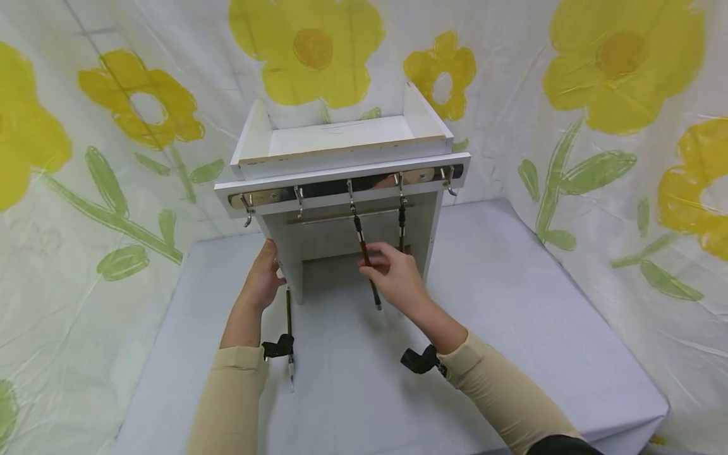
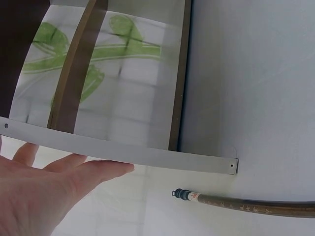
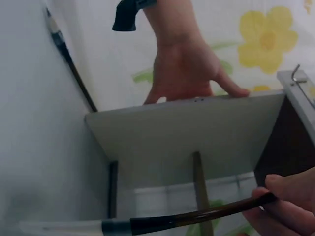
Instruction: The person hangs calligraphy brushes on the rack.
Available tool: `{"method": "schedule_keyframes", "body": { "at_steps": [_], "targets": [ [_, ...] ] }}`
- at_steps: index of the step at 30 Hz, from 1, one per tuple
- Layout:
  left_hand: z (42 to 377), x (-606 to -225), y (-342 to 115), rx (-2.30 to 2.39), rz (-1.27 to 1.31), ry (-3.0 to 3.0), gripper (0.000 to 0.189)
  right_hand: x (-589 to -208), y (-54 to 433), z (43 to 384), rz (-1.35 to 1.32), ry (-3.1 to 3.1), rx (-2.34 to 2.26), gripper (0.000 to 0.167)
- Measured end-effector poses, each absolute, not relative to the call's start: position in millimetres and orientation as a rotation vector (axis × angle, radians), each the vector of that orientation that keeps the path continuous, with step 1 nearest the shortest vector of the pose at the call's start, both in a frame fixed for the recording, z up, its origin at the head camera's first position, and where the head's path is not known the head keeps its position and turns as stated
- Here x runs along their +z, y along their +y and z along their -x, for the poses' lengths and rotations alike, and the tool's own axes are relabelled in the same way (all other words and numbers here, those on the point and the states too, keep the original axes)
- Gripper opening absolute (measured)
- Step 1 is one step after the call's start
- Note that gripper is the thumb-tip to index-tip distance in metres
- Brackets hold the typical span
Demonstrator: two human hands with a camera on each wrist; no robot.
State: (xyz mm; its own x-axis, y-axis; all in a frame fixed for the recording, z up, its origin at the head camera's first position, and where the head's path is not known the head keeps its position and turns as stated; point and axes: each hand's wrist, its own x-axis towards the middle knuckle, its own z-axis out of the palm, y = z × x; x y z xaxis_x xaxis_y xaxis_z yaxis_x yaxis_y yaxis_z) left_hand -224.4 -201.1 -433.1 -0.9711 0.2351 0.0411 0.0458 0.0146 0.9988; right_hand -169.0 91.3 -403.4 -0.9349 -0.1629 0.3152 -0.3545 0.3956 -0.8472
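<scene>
A white wooden shelf unit [image 1: 352,165] has a metal hook rail [image 1: 375,181] across its front. My left hand [image 1: 263,276] rests on the unit's left side panel [image 2: 147,156], its fingers fairly straight along the outer side. With my right hand [image 1: 392,278] I pinch the brown handle of a calligraphy brush [image 1: 362,240] between thumb and fingers. This brush seems to hang by its top loop from the middle hook [image 1: 350,188], its clear-capped tip [image 3: 64,227] downward. Behind my right hand, another brush [image 1: 402,221] hangs from the adjacent hook, partly hidden.
A third calligraphy brush [image 1: 289,316] lies on the pale table cloth [image 1: 512,297], left of the unit, near my left wrist. A thin crossbar [image 1: 324,219] spans the unit's inside. Flower-printed sheeting [image 1: 500,95] hangs around the table's back and sides.
</scene>
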Motion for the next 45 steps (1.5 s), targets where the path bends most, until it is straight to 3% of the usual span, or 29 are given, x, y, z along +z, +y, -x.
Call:
{"method": "schedule_keyframes", "body": {
  "at_steps": [7, 11, 19, 24, 30, 41, 45],
  "targets": [
    [228, -443, -203, 2.104, -0.275, 2.166, 0.064, -385, 103, 154, -0.591, -2.339, 1.361, 0.039],
    [228, -442, -203, 2.104, -0.281, 2.180, 0.065, -374, 119, 151, -0.579, -2.188, 1.394, 0.032],
    [232, -443, -205, 2.142, -0.353, 2.092, 0.069, -382, 163, 171, -0.236, -1.773, 1.637, 0.022],
    [231, -441, -205, 2.143, -0.328, 2.098, 0.071, -404, 187, 194, -0.041, -1.678, 1.969, 0.039],
    [228, -441, -204, 2.164, -0.331, 2.082, 0.069, -424, 198, 217, -0.097, -1.937, 2.212, 0.062],
    [220, -430, -217, 2.138, -0.263, 2.005, 0.055, -448, 206, 240, -0.219, -2.134, 2.237, 0.057],
    [206, -426, -233, 2.111, -0.055, 1.981, 0.064, -447, 204, 241, -0.245, -2.149, 2.249, 0.058]
  ]
}}
